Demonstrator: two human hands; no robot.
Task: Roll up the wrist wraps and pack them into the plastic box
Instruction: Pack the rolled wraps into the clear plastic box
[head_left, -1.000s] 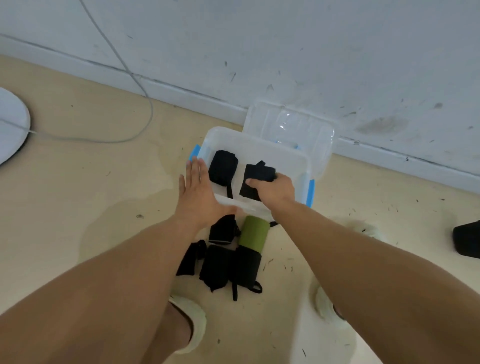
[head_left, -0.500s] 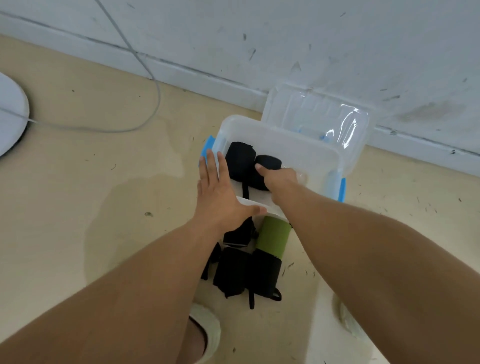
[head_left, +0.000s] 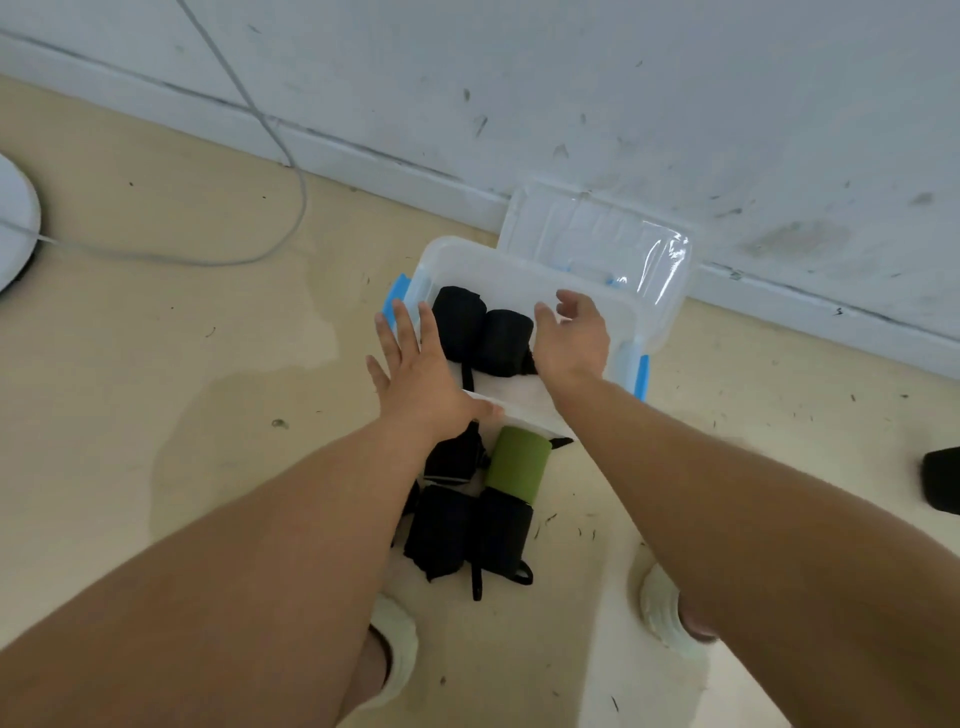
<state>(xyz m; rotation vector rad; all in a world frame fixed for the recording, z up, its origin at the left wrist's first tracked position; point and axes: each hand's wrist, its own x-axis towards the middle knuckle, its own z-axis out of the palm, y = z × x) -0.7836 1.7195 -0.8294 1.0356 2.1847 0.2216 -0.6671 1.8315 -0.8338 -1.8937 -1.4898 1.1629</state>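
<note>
Inside plastic box (head_left: 524, 275): two black rolled wraps (head_left: 483, 338).

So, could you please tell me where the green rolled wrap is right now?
In the head view, the green rolled wrap lies on the floor just outside the plastic box's near wall, between both forearms, beside black wraps.

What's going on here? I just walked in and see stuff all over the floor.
A person is packing rolled wrist wraps into a clear plastic box. Two black rolls lie inside. The left hand rests on the box's near-left rim; the right hand hovers open over the box. A green roll and black ones wait outside.
</note>
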